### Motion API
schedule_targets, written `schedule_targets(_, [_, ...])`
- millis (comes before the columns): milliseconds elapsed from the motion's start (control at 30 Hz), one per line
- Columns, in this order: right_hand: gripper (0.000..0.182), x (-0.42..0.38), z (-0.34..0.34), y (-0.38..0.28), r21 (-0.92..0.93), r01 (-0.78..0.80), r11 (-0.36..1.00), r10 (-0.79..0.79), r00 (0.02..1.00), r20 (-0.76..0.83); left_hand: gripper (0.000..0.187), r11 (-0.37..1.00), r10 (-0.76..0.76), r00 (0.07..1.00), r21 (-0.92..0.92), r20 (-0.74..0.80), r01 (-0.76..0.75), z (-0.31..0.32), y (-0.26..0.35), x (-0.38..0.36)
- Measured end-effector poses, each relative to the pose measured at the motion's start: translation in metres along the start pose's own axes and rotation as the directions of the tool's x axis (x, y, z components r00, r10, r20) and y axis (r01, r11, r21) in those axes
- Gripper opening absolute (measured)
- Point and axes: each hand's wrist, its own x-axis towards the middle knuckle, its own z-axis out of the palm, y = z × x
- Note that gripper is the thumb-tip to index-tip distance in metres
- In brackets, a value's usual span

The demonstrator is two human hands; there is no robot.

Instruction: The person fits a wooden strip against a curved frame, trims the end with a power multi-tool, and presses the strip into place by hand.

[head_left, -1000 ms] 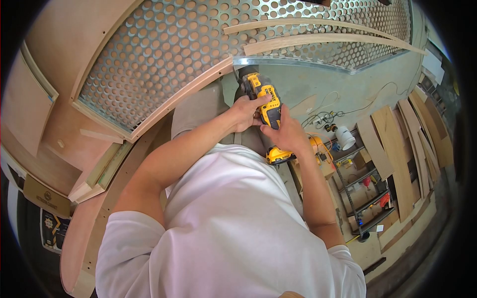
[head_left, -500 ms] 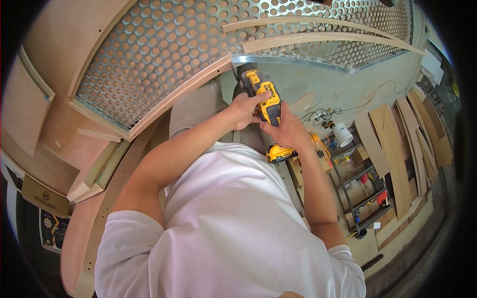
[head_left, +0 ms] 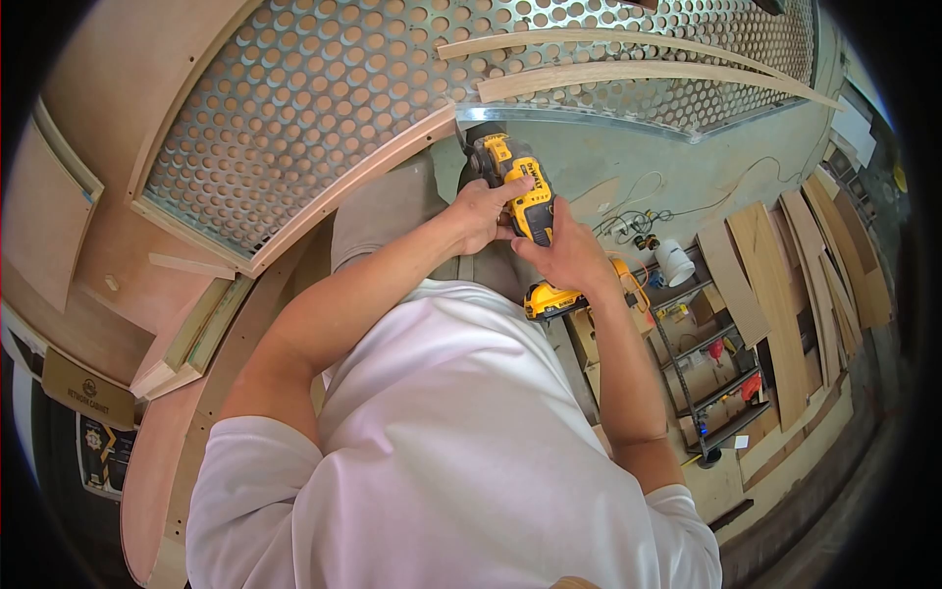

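The left hand (head_left: 479, 216) curls around the yellow power tool (head_left: 538, 204); the right hand (head_left: 569, 257) wraps firmly behind it.

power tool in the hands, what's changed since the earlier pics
Nothing taken hold of or let go. The surroundings sit slightly further up and left in the picture, perhaps from a small head movement. The left hand and right hand still hold the power tool; the wooden strips remain on the perforated panel.
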Motion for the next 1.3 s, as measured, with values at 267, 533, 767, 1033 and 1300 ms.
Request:
schedule_targets(267, [0.073, 0.002, 0.001, -0.001, 0.005, 0.039, 0.999, -0.039, 0.998, -0.045, 0.050, 0.999, -0.029, 0.999, 0.027, -0.017, 0.030, -0.005, -0.001, 0.007])
schedule_targets(533, [0.073, 0.005, 0.000, -0.003, 0.001, 0.031, 1.000, -0.031, 0.999, -0.035, 0.059, 1.000, -0.006, 1.000, 0.027, -0.020, 0.007, -0.004, 0.003, 0.004])
schedule_targets(767, [0.075, 0.005, -0.004, -0.011, 0.003, -0.022, 1.000, 0.022, 1.000, 0.011, 0.046, 0.997, -0.043, 0.997, 0.063, -0.057, 0.047, -0.005, 0.005, 0.006])
schedule_targets(1033, [0.074, 0.006, -0.005, -0.014, 0.014, -0.029, 0.999, 0.029, 1.000, 0.005, 0.046, 0.997, -0.041, 0.998, 0.063, -0.055, 0.044, -0.007, 0.007, 0.007])
schedule_targets(1300, [0.072, 0.007, -0.007, -0.015, 0.011, -0.034, 0.999, 0.034, 0.999, 0.000, 0.058, 1.000, -0.004, 0.999, 0.027, -0.051, 0.006, -0.004, 0.010, 0.006])
